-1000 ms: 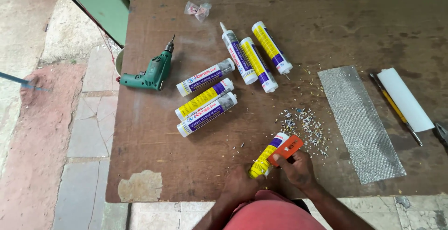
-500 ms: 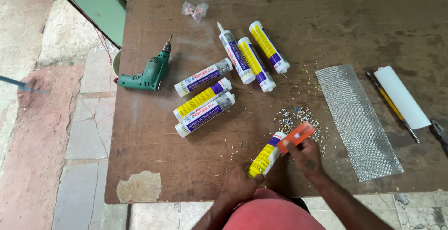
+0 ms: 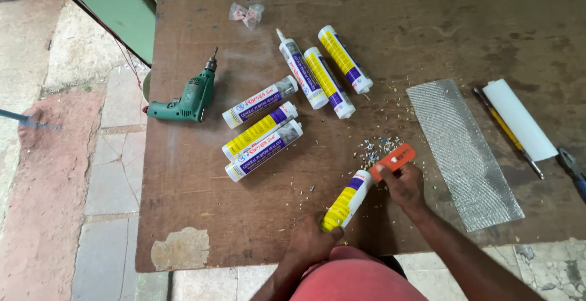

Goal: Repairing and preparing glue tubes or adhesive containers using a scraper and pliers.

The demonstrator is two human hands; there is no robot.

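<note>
Head view: a yellow-and-white sealant tube [image 3: 348,200] is gripped at its base by the left hand [image 3: 314,243] near the table's [image 3: 195,215] front edge. An orange cutter [image 3: 394,159], clasped by the right hand [image 3: 403,185], has been shifted from along the tube to its tip, beside scattered shavings [image 3: 378,148].

The table [image 3: 201,215] was worn brown board, matt and scuffed, its skin flaked off pale at the lower left. The sealant cartridge [image 3: 348,200] at lower centre looked of smooth, glossy plastic with a printed wrap, as did the six cartridges [image 3: 262,129] above it. The orange cutter [image 3: 394,159] seemed matt plastic. The drill [image 3: 186,101] at left had a green plastic body and metal chuck. A mesh strip [image 3: 461,148] at right looked grey, rough and metallic.
</note>
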